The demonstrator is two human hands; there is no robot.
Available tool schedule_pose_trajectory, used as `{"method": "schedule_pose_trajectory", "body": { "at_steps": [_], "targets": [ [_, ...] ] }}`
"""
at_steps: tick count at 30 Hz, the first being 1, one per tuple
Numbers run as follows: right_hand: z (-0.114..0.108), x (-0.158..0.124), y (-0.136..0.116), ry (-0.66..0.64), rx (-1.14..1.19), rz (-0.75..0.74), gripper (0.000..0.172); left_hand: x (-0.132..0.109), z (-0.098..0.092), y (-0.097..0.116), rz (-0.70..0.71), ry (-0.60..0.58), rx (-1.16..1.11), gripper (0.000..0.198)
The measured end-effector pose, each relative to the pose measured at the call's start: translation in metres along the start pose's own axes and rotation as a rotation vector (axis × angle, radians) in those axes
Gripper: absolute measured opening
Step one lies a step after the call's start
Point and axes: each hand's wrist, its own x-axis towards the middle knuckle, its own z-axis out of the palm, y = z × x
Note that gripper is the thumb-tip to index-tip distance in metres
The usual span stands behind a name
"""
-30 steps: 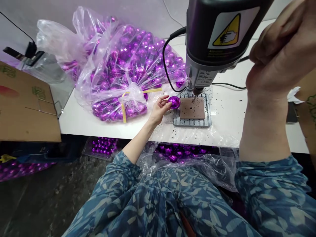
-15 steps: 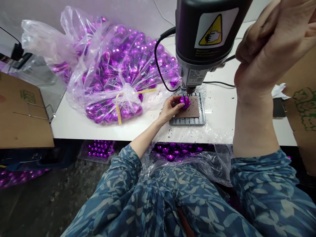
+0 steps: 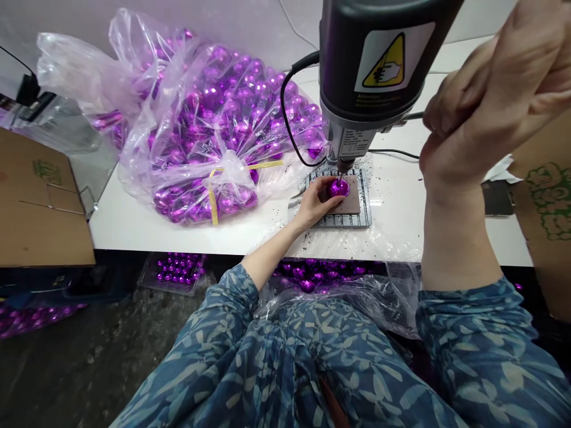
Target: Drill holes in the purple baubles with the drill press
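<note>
Under the drill press (image 3: 379, 65), my left hand (image 3: 316, 202) grips a shiny purple faceted ball (image 3: 339, 187) between thumb and fingers. The ball rests on a brown square board (image 3: 351, 205) lying on the grey metal base (image 3: 366, 217), and the drill tip is at its top. Raised at the upper right, my right hand (image 3: 486, 95) has its fingers curled near the end of a metal lever (image 3: 414, 116); what lies inside the fingers is hidden.
A big clear bag (image 3: 223, 113) of purple balls covers the table's left part. Cardboard boxes stand at the left (image 3: 40, 208) and right (image 3: 551, 208). More purple balls (image 3: 312, 273) lie in plastic below the table edge. Dark shavings surround the base.
My left hand and the ball have shifted slightly right, bringing the ball under the drill tip. My right hand has moved slightly down and left.
</note>
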Motion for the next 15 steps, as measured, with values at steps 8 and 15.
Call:
{"method": "schedule_pose_trajectory", "body": {
  "at_steps": [8, 15],
  "targets": [
    [-0.007, -0.031, 0.001, 0.079, 0.026, -0.058, 0.081, -0.001, -0.001, 0.000, 0.014, -0.002, 0.027, 0.052],
    [-0.018, -0.039, 0.025, 0.133, 0.051, -0.231, 0.080, -0.001, -0.001, -0.003, 0.032, -0.005, 0.027, 0.052]
  ]
}}
